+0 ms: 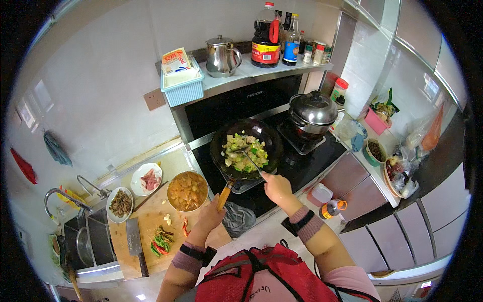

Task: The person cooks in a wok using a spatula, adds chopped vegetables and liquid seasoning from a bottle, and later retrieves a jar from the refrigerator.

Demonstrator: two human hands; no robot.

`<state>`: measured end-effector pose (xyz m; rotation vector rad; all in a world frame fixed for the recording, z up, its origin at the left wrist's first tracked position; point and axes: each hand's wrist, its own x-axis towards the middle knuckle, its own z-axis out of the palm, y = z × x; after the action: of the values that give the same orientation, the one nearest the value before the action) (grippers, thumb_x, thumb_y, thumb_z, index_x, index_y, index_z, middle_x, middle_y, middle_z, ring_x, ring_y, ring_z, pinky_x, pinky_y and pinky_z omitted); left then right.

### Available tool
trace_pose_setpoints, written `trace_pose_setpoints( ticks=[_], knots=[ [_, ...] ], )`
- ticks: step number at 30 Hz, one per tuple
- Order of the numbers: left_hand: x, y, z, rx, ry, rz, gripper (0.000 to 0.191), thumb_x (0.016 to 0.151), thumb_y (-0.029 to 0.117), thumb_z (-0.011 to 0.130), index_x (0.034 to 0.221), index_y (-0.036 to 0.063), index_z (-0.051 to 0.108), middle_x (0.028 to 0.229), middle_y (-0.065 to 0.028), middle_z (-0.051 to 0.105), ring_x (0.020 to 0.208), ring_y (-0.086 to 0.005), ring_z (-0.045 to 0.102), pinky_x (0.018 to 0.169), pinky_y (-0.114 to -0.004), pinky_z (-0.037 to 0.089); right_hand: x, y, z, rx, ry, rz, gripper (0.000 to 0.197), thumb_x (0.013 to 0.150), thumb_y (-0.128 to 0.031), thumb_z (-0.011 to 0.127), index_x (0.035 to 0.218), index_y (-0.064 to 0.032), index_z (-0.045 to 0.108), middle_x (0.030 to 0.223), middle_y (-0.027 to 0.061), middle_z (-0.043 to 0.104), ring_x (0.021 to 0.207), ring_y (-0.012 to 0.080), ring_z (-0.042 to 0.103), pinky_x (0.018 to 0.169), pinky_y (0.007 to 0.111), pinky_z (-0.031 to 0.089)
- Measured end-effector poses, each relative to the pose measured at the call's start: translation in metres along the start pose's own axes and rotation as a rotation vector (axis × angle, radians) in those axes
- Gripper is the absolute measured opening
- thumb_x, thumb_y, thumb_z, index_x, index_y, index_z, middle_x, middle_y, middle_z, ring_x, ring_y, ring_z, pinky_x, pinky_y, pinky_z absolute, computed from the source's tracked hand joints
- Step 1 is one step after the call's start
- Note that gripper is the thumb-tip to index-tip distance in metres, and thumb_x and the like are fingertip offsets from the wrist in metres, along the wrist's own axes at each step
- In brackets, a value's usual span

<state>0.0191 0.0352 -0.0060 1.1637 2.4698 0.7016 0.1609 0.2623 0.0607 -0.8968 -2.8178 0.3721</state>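
A dark wok (246,124) holding chopped pale and green vegetables (245,153) sits on the left burner of the black stove. My left hand (212,213) grips its wooden handle (225,194) near the end. In my right hand (278,187) is the handle of a metal spatula or ladle (253,160), whose head rests among the vegetables. Left of the wok stands a bowl of brownish food in liquid (187,191), on a wooden cutting board (124,260). Cut green and red peppers (162,241) and a cleaver (134,239) lie on the board.
A lidded steel pot (314,109) occupies the right burner. Plates of raw meat (150,180) and brown strips (120,204) stand near the sink (100,234). A grey cloth (238,219) lies at the stove's front edge. Sauce bottles (266,37) and a steel pitcher (222,58) stand on the shelf.
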Motion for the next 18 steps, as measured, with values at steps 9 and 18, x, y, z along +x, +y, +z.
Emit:
trace_pose_setpoints(
  ticks=[9,18],
  knots=[
    [0.0,0.001,0.0,-0.055,0.025,0.019,0.07,0.083,0.029,0.062,0.142,0.005,0.034,0.1,-0.0268,0.064,0.09,-0.0416,0.063,0.078,-0.046,0.05,-0.001,0.03,0.0,0.369,0.238,0.075,0.033,0.078,-0.01,0.063,0.111,-0.0042,0.064,0.101,0.0175,0.066,0.087,0.0379,0.063,0.077,0.045,0.052],
    [-0.002,0.005,-0.004,-0.042,0.023,-0.019,0.073,0.081,0.03,0.066,0.143,0.0086,0.035,0.101,-0.0259,0.064,0.092,-0.0404,0.062,0.08,-0.045,0.05,0.033,0.002,0.005,0.245,0.184,0.068,0.034,0.081,-0.014,0.062,0.114,-0.0123,0.063,0.087,0.0177,0.067,0.08,0.0377,0.064,0.071,0.047,0.052]
  ],
)
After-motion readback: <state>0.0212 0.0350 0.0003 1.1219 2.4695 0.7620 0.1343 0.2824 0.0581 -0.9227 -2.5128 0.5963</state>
